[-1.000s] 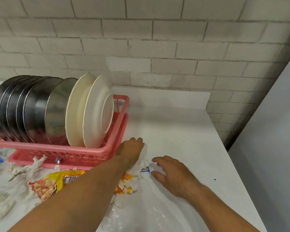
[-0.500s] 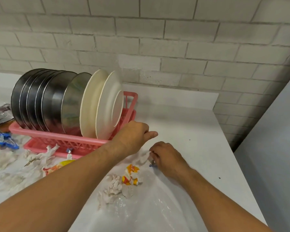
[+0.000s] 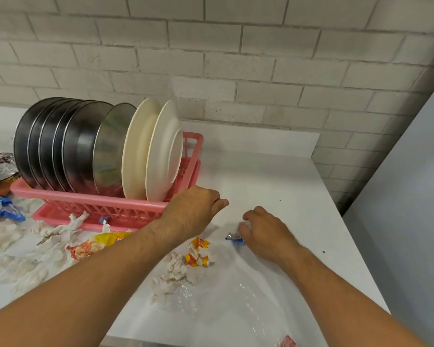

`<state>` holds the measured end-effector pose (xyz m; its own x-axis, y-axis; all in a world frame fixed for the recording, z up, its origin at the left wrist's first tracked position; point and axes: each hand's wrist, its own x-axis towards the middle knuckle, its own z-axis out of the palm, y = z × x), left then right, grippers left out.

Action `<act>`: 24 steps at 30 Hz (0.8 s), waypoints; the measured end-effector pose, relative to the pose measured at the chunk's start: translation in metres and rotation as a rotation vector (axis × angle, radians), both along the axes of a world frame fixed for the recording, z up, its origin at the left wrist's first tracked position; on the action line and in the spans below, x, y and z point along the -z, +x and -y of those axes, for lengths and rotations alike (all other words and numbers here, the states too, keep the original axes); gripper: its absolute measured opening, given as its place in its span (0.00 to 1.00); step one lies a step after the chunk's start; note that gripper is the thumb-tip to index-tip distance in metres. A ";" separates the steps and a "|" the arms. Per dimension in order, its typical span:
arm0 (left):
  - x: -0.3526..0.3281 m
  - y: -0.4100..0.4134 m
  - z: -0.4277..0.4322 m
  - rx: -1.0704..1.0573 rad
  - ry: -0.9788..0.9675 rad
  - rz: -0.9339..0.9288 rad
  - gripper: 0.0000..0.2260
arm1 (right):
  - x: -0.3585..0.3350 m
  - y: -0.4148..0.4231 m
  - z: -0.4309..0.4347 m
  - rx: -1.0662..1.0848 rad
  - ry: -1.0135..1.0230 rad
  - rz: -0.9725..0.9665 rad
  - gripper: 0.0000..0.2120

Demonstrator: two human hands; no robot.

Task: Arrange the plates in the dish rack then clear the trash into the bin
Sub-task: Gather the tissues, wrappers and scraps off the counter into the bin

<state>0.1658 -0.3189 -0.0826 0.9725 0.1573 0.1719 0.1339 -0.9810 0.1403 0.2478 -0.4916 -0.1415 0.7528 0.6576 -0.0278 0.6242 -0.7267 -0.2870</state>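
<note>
Two cream plates (image 3: pixel 158 156) and a row of metal plates (image 3: pixel 68 141) are being held on edge by the pink dish rack (image 3: pixel 90 202), exactly as a second ago. From this the first half of the task is being judged as finished.

The change is being seen in the hands. One second ago the left hand (image 3: pixel 191 209) was being pressed on the trash beside the rack. Now it is being held raised at the rack's near corner with the fingers clenched and the thumb pointing out. It cannot be told if some tissue is being kept inside the fist.

The right hand (image 3: pixel 266 234), which was being spread open on the clear plastic bag (image 3: pixel 236 296), is now being curled round one end of a small blue wrapper (image 3: pixel 234 237) on the white counter (image 3: pixel 273 176). The wrapper is being gripped there, as far as can be judged.

The collecting of trash is therefore only being started. An orange-and-white wrapper (image 3: pixel 198 251) and a tissue clump (image 3: pixel 176 271) are lying at the bag's edge, between the two forearms. A yellow snack packet (image 3: pixel 98 244) and much torn tissue (image 3: pixel 23 259) are lying in front of the rack, and more packets (image 3: pixel 0 209) are lying at the far left. No bin is being shown, so most of the clearing is being judged as not yet done.
</note>
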 end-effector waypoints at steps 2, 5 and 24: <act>0.000 -0.003 0.002 0.010 -0.003 0.002 0.19 | 0.008 -0.008 -0.006 0.063 0.029 -0.024 0.24; 0.004 -0.009 0.003 0.013 -0.019 -0.008 0.20 | 0.016 -0.015 -0.018 0.067 -0.027 -0.022 0.21; 0.044 -0.039 0.006 -0.097 0.169 -0.322 0.29 | 0.000 -0.006 -0.005 0.079 0.031 -0.220 0.10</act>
